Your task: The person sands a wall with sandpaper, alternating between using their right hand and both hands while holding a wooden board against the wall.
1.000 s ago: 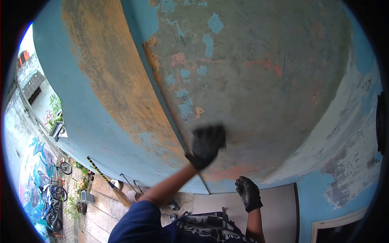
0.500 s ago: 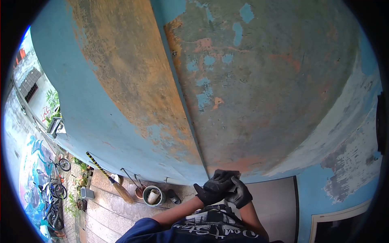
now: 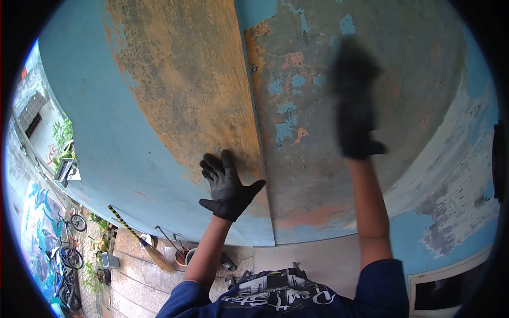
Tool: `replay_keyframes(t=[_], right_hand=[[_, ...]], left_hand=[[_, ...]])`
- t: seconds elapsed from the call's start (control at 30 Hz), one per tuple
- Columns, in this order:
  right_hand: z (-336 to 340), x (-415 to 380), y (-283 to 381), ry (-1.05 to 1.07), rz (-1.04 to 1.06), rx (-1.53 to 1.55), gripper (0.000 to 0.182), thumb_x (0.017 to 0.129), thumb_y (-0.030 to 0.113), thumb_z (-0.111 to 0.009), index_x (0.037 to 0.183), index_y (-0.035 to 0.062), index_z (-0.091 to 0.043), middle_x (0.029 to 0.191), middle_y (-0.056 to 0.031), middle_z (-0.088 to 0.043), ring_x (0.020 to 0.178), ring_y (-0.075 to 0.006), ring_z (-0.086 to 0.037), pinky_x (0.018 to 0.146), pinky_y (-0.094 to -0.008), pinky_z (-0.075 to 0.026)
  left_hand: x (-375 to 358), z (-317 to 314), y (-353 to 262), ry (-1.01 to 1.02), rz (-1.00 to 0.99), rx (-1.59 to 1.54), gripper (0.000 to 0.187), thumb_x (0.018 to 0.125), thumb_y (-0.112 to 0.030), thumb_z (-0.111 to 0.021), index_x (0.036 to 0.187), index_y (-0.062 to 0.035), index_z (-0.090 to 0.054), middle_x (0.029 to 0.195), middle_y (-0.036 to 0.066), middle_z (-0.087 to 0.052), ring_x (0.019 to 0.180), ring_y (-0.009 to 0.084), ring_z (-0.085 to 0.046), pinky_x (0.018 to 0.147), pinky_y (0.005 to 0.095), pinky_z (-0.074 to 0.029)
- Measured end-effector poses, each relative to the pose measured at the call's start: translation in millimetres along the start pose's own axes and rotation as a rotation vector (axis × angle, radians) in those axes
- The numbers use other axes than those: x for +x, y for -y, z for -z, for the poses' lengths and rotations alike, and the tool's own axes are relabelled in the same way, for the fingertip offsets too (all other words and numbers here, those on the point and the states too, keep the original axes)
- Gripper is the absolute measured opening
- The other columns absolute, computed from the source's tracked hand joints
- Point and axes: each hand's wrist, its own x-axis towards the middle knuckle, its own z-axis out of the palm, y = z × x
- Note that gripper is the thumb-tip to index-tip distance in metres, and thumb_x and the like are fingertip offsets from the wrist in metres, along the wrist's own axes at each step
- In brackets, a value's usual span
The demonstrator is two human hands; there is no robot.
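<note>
Sleeves of a dark blue printed shirt fill the bottom of the view, and both gloved hands reach up from them to the weathered wall. The left hand lies flat on the rusty orange panel, fingers spread and grasping nothing, its thumb pointing toward the vertical seam just to its right. That seam runs top to bottom between the orange panel and the grey, peeling blue panel. The right hand is higher, on the far side of the seam, against the peeling surface; it is badly blurred, so I cannot tell whether it is flat or clutching something. Far below at left lie a broom, a bucket and parked bicycles.
</note>
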Motion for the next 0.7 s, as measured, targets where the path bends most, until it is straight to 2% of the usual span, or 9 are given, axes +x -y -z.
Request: replay_keyframes(t=[0.03, 0.1, 0.23, 0.3, 0.37, 0.4, 0.5, 0.6, 0.7], right_hand=[[-19, -5, 21, 0.122, 0.276, -0.128, 0.042, 0.102, 0.019, -0.044, 0.14, 0.0026, -0.045, 0.143, -0.0118, -0.048, 0.13, -0.0227, -0.046, 0.11, -0.0382, -0.036], [-33, -15, 31, 0.195, 0.423, -0.21, 0.043, 0.102, 0.018, -0.043, 0.143, 0.0036, -0.042, 0.145, -0.0119, -0.045, 0.133, -0.0231, -0.044, 0.111, -0.0387, -0.036], [-42, 9, 7, 0.192, 0.243, -0.112, 0.045, 0.103, 0.018, -0.039, 0.146, 0.0042, -0.037, 0.149, -0.0121, -0.04, 0.137, -0.0241, -0.04, 0.112, -0.0388, -0.035], [-47, 4, 16, 0.211, 0.051, 0.121, 0.046, 0.105, 0.02, -0.035, 0.148, 0.0034, -0.032, 0.152, -0.0124, -0.035, 0.139, -0.0251, -0.036, 0.113, -0.038, -0.033], [-37, -7, 37, 0.282, 0.543, -0.306, 0.048, 0.107, 0.022, -0.029, 0.151, 0.0038, -0.025, 0.156, -0.0108, -0.028, 0.142, -0.0253, -0.03, 0.117, -0.0361, -0.026], [-37, -15, 33, 0.274, 0.537, -0.316, 0.048, 0.107, 0.022, -0.029, 0.151, 0.0038, -0.025, 0.156, -0.0108, -0.028, 0.142, -0.0253, -0.03, 0.117, -0.0361, -0.026], [-34, -39, 8, 0.208, 0.175, -0.163, 0.047, 0.106, 0.021, -0.031, 0.149, 0.0026, -0.027, 0.155, -0.0117, -0.03, 0.142, -0.025, -0.031, 0.117, -0.0365, -0.026], [-43, -70, 30, 0.217, 0.184, -0.124, 0.047, 0.106, 0.02, -0.033, 0.148, 0.0014, -0.029, 0.153, -0.0125, -0.032, 0.141, -0.0247, -0.032, 0.117, -0.037, -0.026], [-37, -66, 23, 0.227, 0.155, -0.128, 0.046, 0.105, 0.019, -0.035, 0.147, 0.0002, -0.031, 0.152, -0.0133, -0.034, 0.141, -0.0244, -0.033, 0.116, -0.0374, -0.026]], left_hand=[[1, -15, 10, 0.003, -0.011, -0.003, 0.126, 0.069, -0.052, -0.081, 0.152, -0.0004, -0.001, 0.146, 0.048, 0.003, 0.138, 0.0625, 0.005, 0.112, 0.066, -0.007], [-5, -39, 26, -0.029, -0.071, 0.176, 0.133, 0.067, -0.061, -0.079, 0.151, 0.0004, 0.004, 0.143, 0.051, 0.006, 0.135, 0.0662, 0.007, 0.106, 0.0737, -0.003], [-5, -50, 37, -0.071, -0.116, 0.138, 0.135, 0.064, -0.065, -0.078, 0.15, 0.001, 0.001, 0.141, 0.053, 0.007, 0.134, 0.0677, 0.008, 0.103, 0.0766, -0.001], [-5, -49, 33, -0.057, -0.076, 0.098, 0.131, 0.063, -0.065, -0.078, 0.151, -0.0021, -0.005, 0.142, 0.053, 0.002, 0.134, 0.0683, 0.003, 0.101, 0.0781, -0.003], [-6, -49, 37, -0.052, -0.063, 0.072, 0.127, 0.062, -0.064, -0.079, 0.152, -0.0052, -0.011, 0.142, 0.052, -0.003, 0.133, 0.069, -0.002, 0.1, 0.0795, -0.006], [-8, -51, 39, -0.106, -0.104, 0.069, 0.126, 0.063, -0.065, -0.078, 0.152, -0.0056, -0.011, 0.143, 0.052, -0.003, 0.134, 0.0685, -0.001, 0.1, 0.0793, -0.005], [-2, -57, 46, -0.156, -0.141, 0.05, 0.125, 0.064, -0.066, -0.076, 0.152, -0.0063, -0.01, 0.144, 0.051, -0.001, 0.135, 0.0677, 0.0, 0.1, 0.0791, -0.004], [-7, -56, 43, -0.031, -0.107, 0.093, 0.134, 0.065, -0.065, -0.078, 0.152, -0.0018, 0.003, 0.143, 0.051, 0.009, 0.135, 0.0667, 0.009, 0.101, 0.0783, 0.0], [-2, -56, 46, -0.149, -0.189, 0.1, 0.136, 0.064, -0.065, -0.078, 0.152, -0.0039, 0.006, 0.143, 0.051, 0.009, 0.135, 0.0667, 0.009, 0.101, 0.0783, 0.0]])
